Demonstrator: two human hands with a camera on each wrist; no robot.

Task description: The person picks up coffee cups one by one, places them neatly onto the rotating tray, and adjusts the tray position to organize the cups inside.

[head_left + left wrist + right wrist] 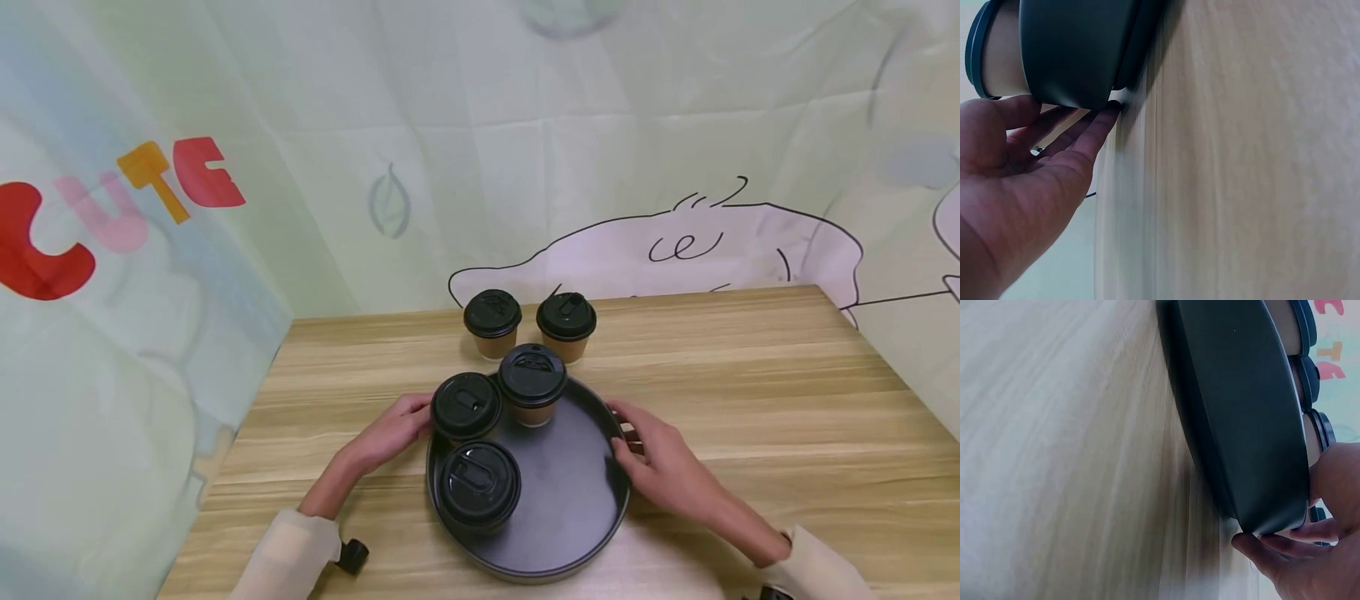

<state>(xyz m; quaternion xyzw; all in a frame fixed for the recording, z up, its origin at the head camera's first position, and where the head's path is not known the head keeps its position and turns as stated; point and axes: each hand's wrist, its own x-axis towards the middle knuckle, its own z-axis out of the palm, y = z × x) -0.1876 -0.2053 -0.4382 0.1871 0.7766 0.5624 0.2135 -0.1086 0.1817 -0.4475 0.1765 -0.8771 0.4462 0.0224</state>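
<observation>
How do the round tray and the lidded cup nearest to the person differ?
The tray is wide and shallow, while the cup is much narrower. The tray is open on top; the cup is closed by a black lid. The tray is underneath, whereas the cup stands inside it. Both look round and dark from above.

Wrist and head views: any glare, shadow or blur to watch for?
Head view: pale highlights on the black lids; left wrist view: a dark shadow on the table beside the tray; right wrist view: the table washed pale at left, its grain blurred.
</observation>
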